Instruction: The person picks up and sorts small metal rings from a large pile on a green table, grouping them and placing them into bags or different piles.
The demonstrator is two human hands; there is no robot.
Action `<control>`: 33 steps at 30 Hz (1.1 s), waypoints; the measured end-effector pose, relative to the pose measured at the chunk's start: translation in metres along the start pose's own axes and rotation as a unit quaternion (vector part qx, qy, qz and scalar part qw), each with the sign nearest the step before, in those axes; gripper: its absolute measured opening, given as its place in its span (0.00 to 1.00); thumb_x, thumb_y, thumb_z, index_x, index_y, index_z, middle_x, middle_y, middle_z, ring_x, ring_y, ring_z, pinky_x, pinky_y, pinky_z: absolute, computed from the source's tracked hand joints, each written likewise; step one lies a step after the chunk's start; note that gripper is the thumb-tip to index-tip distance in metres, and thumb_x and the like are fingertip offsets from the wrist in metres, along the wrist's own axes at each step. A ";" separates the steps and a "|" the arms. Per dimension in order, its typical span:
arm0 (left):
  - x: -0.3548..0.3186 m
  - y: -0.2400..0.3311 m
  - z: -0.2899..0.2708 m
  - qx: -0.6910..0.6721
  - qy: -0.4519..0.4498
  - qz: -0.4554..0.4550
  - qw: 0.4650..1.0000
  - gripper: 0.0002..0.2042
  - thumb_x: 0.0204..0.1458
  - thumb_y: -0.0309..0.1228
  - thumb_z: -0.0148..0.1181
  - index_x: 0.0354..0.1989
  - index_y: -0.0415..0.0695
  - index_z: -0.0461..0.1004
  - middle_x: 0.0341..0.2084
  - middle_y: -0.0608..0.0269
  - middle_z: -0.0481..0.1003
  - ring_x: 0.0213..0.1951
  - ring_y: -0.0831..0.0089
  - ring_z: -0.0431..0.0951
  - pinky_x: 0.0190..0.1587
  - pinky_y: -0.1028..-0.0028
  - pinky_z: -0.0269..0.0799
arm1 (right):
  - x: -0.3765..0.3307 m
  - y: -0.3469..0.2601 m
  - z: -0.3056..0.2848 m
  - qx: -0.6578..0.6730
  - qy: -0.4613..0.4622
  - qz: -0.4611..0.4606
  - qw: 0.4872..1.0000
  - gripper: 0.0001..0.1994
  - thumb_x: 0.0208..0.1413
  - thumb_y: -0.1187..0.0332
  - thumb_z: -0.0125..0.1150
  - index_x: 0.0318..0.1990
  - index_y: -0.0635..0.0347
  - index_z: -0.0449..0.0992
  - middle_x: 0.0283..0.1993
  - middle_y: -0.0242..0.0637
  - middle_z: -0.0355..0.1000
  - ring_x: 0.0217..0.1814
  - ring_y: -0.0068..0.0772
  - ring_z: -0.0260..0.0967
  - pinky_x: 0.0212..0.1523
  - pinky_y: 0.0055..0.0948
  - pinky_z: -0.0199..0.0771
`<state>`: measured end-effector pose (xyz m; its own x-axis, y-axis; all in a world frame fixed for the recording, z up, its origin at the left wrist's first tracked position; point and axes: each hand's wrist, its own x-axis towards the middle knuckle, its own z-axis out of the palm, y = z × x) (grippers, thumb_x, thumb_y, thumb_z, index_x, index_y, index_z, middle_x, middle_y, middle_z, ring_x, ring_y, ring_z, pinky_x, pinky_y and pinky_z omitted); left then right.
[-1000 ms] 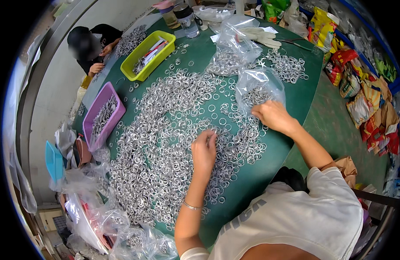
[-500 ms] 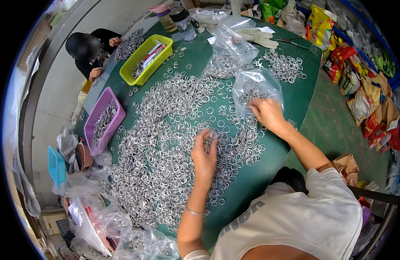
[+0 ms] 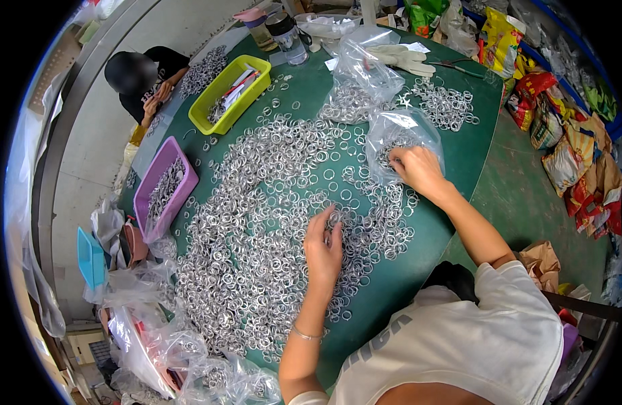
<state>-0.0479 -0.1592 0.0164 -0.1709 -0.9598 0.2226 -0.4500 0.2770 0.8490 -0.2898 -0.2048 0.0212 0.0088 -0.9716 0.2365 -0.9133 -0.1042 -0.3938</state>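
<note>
Many silver metal rings (image 3: pixel 237 270) lie in a broad heap on the green table. My left hand (image 3: pixel 322 253) rests over the heap's right part, thumb and fingers curved and apart; rings show in the gap between them. My right hand (image 3: pixel 422 169) is at a clear plastic bag (image 3: pixel 424 131) with rings inside. Its fingers are curled together at the near side of the bag, and what lies between them is hidden. Behind this bag stands another clear bag (image 3: pixel 348 101), also holding rings.
Beyond the bags lie loose rings (image 3: pixel 449 108), a pale glove (image 3: pixel 402 57) and pliers (image 3: pixel 459 66). At left stand a lime-green basket (image 3: pixel 240 108) and a purple basket (image 3: pixel 183 192). Bottles (image 3: pixel 291 47) stand at the back. Another person (image 3: pixel 146 81) works across the table.
The view has shifted slightly. My left hand's fingers have stretched out a little over the rings. My right hand stays at the bag. The other person's hands have come together.
</note>
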 end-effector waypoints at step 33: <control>-0.022 0.039 0.003 -0.388 -0.064 -0.254 0.884 0.14 0.55 0.26 0.51 0.50 0.38 0.68 0.33 0.62 0.75 0.15 0.90 0.60 0.13 0.87 0.54 | -0.069 -0.064 0.000 0.256 -0.097 -0.112 0.955 0.12 0.48 0.65 0.60 0.40 0.57 0.71 0.19 0.42 0.69 0.22 0.44 0.69 0.22 0.37 0.66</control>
<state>-0.0643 -0.1268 0.0433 -0.2397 -0.9247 -0.2959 0.2312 -0.3504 0.9076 -0.2315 -0.1307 0.0301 0.3019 -0.9284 0.2164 -0.5609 -0.3565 -0.7472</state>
